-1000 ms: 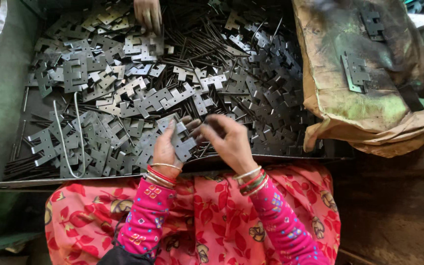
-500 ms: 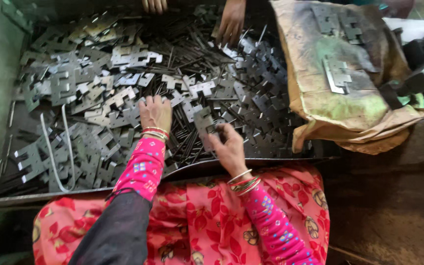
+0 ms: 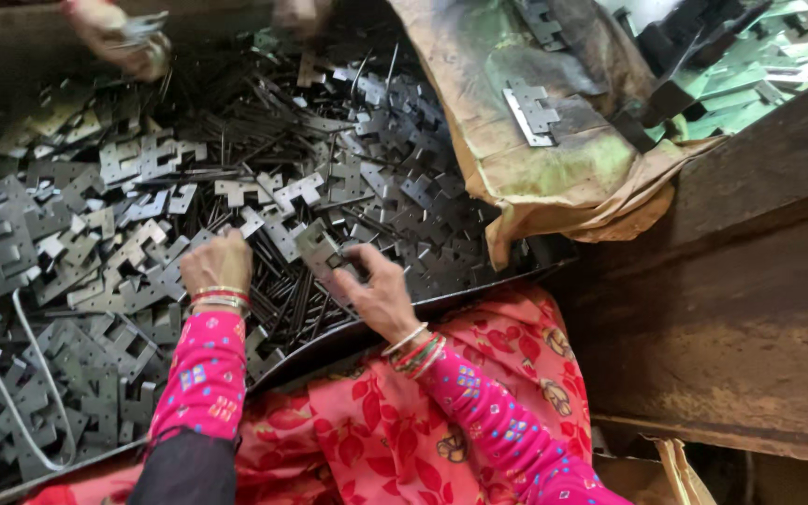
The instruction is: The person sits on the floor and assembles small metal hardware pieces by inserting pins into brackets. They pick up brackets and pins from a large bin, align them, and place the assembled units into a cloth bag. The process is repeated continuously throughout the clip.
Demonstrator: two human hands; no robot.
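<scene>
Sorting step, by the look of it; right hand [image 3: 381, 297] pinches a notched metal plate [image 3: 322, 251] lifted just above the pile [image 3: 142, 243]; left hand [image 3: 218, 265] rests curled, fingers down among loose plates beside it; next needs a firm grip

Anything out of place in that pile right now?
One thing: a white wire loop lies among the flat grey metal plates at lower left. The right hand holds one plate; the left hand rests on the pile.
</scene>
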